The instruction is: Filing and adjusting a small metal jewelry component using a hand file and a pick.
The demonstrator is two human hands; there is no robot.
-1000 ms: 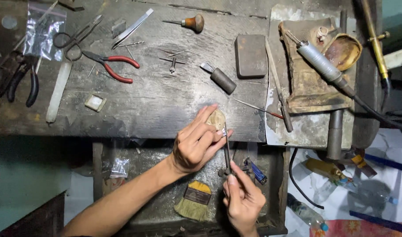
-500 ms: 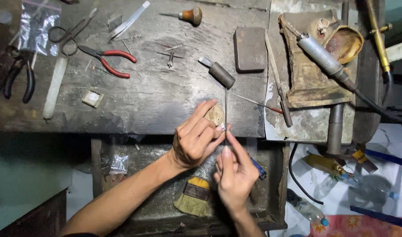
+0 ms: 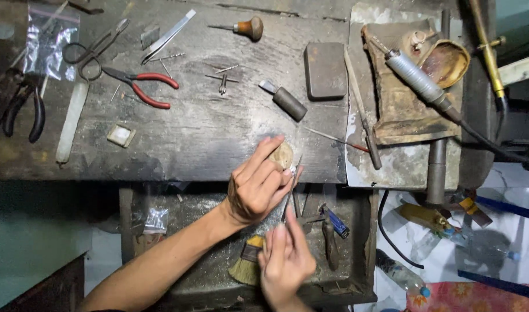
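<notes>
Lower now, right hand (image 3: 286, 260) pinches thin file (image 3: 291, 188); left hand (image 3: 257, 184) pinches a small piece

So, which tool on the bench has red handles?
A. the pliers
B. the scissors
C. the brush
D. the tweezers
A: the pliers lying at upper left on the bench have red handles, beside the dark scissors.
</notes>
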